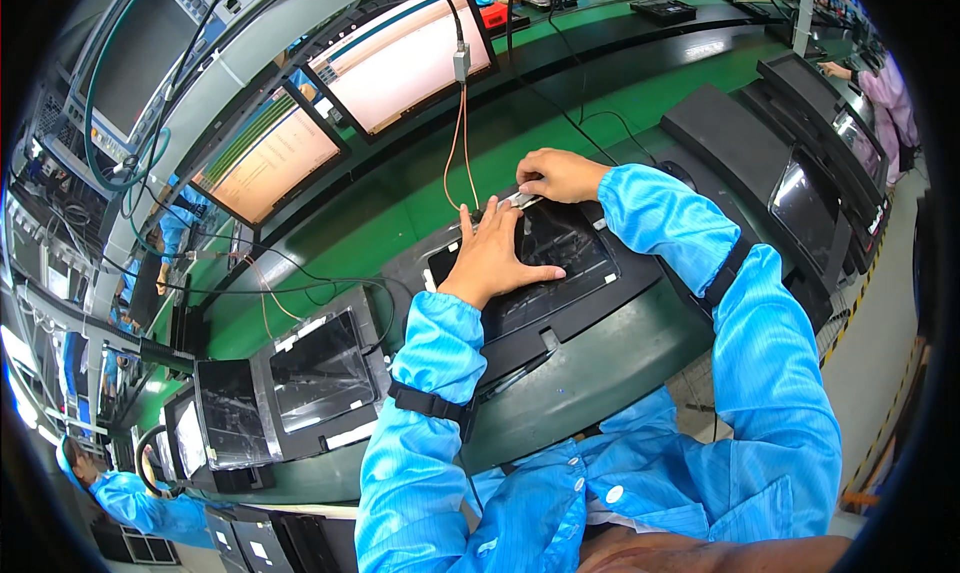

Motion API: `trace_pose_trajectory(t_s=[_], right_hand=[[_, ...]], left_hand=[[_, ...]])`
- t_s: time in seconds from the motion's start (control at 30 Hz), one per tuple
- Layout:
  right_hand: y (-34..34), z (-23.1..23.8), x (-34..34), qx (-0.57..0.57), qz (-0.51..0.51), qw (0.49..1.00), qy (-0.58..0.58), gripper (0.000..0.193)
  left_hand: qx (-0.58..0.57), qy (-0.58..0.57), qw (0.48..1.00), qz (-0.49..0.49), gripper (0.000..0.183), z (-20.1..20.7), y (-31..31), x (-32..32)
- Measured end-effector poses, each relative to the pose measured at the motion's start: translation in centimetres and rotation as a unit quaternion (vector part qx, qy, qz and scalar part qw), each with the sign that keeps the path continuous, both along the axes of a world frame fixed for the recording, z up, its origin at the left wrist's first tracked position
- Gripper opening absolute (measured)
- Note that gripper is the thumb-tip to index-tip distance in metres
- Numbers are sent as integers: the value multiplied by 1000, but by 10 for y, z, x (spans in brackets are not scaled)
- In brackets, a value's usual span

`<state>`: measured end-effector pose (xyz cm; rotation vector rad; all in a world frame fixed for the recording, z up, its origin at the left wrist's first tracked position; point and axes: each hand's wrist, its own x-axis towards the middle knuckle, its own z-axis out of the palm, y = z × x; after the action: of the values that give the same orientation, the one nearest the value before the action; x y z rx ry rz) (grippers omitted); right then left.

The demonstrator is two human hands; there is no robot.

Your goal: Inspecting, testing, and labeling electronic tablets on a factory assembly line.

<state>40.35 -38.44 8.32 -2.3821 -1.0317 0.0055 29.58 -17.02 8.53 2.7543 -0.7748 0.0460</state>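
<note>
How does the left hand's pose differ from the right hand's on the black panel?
The left hand lies flat, fingers spread, palm down on the middle of the black panel; the right hand is curled, fingertips pinching at the panel's far edge. The left hand covers the glossy face, while the right hand sits by the orange wires. Both are bare, coming out of blue sleeves.

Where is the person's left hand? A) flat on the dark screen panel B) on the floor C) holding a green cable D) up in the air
A: the left hand lies flat, fingers spread, on the dark screen panel on the green workbench, while the right hand presses at the panel's far edge.
</note>
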Motion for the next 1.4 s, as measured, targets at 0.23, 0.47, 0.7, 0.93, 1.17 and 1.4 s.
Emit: trace_pose_trajectory(t_s=[0.23,0.47,0.7,0.93,1.17,1.4], right_hand=[[-6,2,4,-5,34,999,17,22],[-1,4,3,-8,70,996,-45,23],[7,-6,-9,-43,54,987,-145,17],[7,-2,-8,-19,26,991,-132,17],[-2,-1,-10,5,11,998,-64,17],[2,-6,-10,-3,21,996,-83,16]], left_hand=[[10,-12,1000,18,124,2,-1,-6],[5,-18,1000,22,120,5,-2,-10],[40,-97,993,49,102,9,-18,-50],[56,-24,996,58,102,1,-28,-82],[48,-43,995,71,93,0,-34,-83],[-37,-111,992,49,82,6,-27,-52]])
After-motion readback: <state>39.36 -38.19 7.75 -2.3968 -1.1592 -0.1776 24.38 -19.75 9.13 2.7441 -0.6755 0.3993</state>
